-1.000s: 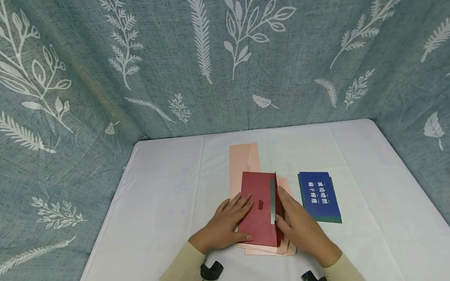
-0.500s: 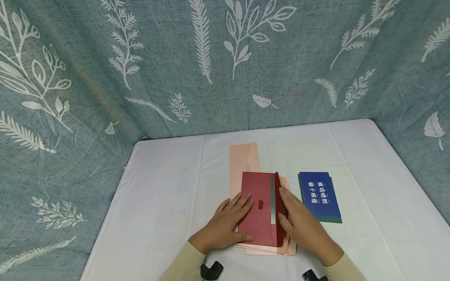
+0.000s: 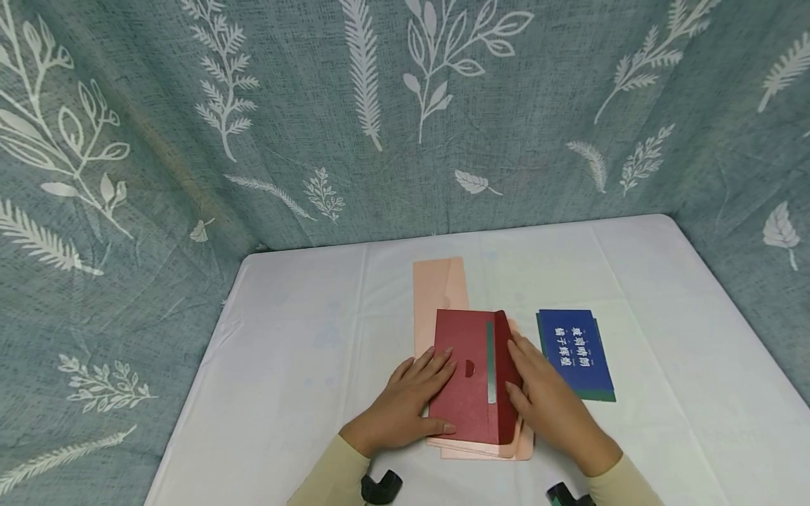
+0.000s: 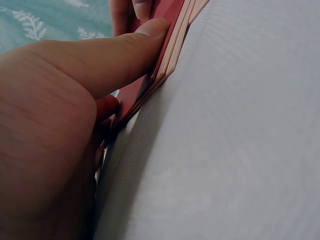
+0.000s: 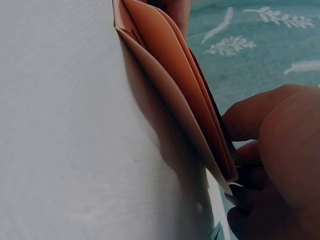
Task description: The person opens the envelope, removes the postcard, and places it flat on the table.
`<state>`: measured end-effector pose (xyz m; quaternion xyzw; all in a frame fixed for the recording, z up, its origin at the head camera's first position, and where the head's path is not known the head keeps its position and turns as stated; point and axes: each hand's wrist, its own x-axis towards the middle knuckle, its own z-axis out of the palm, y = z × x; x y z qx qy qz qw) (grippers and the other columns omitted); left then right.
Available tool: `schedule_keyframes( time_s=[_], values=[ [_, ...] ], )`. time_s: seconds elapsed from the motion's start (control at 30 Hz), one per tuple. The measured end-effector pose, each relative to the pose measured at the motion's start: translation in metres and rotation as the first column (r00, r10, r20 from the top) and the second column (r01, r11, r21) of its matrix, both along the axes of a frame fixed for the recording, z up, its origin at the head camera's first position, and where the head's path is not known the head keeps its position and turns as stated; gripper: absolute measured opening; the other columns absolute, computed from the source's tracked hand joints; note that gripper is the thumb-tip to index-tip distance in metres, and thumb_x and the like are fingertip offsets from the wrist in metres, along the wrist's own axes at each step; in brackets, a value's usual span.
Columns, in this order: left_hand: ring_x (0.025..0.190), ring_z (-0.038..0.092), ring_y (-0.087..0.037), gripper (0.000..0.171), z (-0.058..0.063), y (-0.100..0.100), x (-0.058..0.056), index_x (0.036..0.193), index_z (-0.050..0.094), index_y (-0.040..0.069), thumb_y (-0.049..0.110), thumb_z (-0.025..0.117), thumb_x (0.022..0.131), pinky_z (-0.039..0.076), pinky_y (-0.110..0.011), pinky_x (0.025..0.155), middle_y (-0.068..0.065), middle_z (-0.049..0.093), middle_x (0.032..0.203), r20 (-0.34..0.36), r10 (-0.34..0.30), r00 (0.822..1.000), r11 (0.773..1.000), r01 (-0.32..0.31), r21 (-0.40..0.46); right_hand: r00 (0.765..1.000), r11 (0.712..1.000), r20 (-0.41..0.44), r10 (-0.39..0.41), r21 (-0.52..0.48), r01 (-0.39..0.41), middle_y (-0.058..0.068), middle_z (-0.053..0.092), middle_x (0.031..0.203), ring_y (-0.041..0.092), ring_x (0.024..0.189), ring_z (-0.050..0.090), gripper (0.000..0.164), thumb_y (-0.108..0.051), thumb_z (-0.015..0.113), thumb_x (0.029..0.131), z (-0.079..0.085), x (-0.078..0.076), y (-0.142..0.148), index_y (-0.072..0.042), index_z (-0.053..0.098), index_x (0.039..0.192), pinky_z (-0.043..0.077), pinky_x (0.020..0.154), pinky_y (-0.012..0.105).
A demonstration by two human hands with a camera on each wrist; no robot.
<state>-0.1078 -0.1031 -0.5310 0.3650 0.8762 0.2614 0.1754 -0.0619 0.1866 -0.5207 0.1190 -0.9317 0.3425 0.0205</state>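
A dark red envelope (image 3: 460, 400) lies on a stack of peach envelopes (image 3: 525, 446), its long flap (image 3: 505, 422) folded out to the right. A narrow green-grey strip (image 3: 490, 362) shows beside the flap's crease. My left hand (image 3: 408, 404) rests flat on the left half of the red envelope, thumb near its front edge. In the left wrist view, the thumb (image 4: 145, 37) lies on the red paper above the layered peach edges. My right hand (image 3: 550, 397) touches the flap with extended fingers and thumb. From the right wrist view, the thumb (image 5: 245, 122) meets the flap's edge.
Farther back, another peach envelope (image 3: 436, 281) sticks out from under the red one. To the right lie a blue card (image 3: 577, 372) with white characters and a green one (image 3: 591, 396) beneath it. A leaf-patterned curtain (image 3: 392, 183) surrounds the white table (image 3: 304, 337).
The red flap has swung from nearly upright outward to the right, and my right hand has shifted slightly right with it. My left hand stays in place.
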Motion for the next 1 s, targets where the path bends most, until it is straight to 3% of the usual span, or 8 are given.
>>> schedule_keyframes(
  time_s=[0.47, 1.0],
  values=[
    [0.166, 0.000, -0.023, 0.097, 0.0008, 0.0015, -0.0007, 0.173, 0.031, 0.013, 0.056, 0.076, 0.098, 0.005, -0.056, 0.129, 0.003, 0.014, 0.181, 0.005, 0.007, 1.000, 1.000, -0.007, -0.002, 1.000, 0.998, 0.000, -0.014, 0.065, 0.014, 0.025, 0.036, 0.170, 0.046, 0.155, 0.035, 0.065, -0.007, 0.077, 0.100, -0.0010, -0.0007, 0.0018, 0.014, 0.049, 0.155, 0.039, 0.114, 0.062],
    [0.166, 0.002, -0.024, 0.097, 0.0003, 0.0006, 0.0007, 0.172, 0.032, 0.011, 0.056, 0.075, 0.098, 0.007, -0.058, 0.128, 0.001, 0.015, 0.181, 0.001, 0.006, 1.000, 1.000, -0.006, 0.013, 0.999, 0.992, 0.028, 0.024, 0.125, -0.028, 0.027, 0.038, 0.168, 0.047, 0.157, 0.030, 0.061, -0.010, 0.073, 0.103, -0.0033, 0.0028, 0.0021, 0.014, 0.050, 0.154, 0.025, 0.123, 0.065]
  ],
)
